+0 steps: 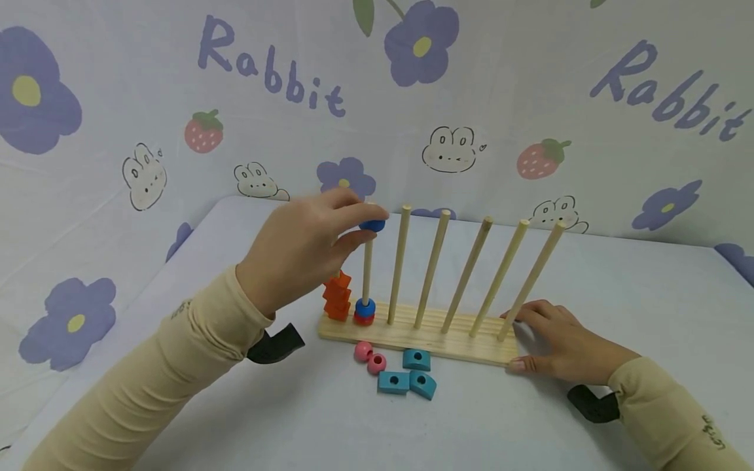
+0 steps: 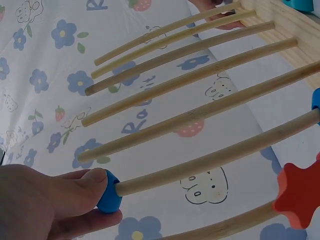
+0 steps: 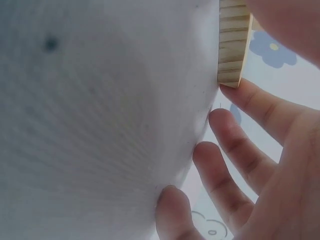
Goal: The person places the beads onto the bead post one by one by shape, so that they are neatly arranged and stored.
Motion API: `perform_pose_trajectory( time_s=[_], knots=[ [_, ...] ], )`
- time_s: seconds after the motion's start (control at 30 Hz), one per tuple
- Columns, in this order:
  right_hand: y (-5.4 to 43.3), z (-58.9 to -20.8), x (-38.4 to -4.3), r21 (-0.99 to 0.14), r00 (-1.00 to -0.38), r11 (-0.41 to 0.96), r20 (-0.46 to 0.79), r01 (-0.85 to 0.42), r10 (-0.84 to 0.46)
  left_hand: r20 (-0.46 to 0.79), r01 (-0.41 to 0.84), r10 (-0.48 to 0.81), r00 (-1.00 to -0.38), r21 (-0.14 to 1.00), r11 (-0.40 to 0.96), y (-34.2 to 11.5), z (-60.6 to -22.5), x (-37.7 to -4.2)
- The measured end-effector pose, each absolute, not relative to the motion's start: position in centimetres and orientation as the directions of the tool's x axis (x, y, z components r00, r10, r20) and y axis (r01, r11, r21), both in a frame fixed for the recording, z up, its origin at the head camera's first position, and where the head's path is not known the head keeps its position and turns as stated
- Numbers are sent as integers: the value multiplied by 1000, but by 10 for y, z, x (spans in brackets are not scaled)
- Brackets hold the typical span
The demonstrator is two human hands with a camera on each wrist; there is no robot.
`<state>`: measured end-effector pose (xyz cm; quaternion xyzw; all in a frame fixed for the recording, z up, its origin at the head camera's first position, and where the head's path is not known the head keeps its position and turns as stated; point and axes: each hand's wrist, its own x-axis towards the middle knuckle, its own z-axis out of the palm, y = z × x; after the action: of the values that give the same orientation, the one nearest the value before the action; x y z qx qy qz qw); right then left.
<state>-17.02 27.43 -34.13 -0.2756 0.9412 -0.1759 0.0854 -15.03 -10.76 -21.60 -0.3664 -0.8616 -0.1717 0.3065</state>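
My left hand (image 1: pixel 306 245) pinches a blue bead (image 1: pixel 372 226) between thumb and fingers at the top of the second peg from the left. In the left wrist view the peg's tip meets the hole of the blue bead (image 2: pixel 111 192). Lower on that peg sit another blue bead (image 1: pixel 365 306) and a red bead (image 1: pixel 364 320). Star-shaped orange pieces (image 1: pixel 337 297) are stacked on the leftmost peg. My right hand (image 1: pixel 554 343) holds the right end of the wooden peg stand (image 1: pixel 465 347), thumb at the near corner, index fingertip at the far corner of its end (image 3: pixel 232 45).
Before the stand lie two pink beads (image 1: pixel 377 364) and three teal blocks (image 1: pixel 393 382) with holes. Several tall bare pegs (image 1: pixel 432 268) rise right of the left hand. A patterned cloth (image 1: pixel 377 78) hangs behind the white table (image 1: pixel 294 418).
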Motion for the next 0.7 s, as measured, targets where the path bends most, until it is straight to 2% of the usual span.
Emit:
perform_pose_trajectory(
  time_s=[0.43, 0.7],
  knots=[
    [276, -343, -170, -374, -832, 785, -58, -494, -551, 501, 713, 624, -599, -20, 701, -106, -246, -152],
    [276, -343, -171, -378, -828, 779, -55, -500, -558, 426, 719, 677, -600, -85, 690, -107, -270, -152]
  ],
)
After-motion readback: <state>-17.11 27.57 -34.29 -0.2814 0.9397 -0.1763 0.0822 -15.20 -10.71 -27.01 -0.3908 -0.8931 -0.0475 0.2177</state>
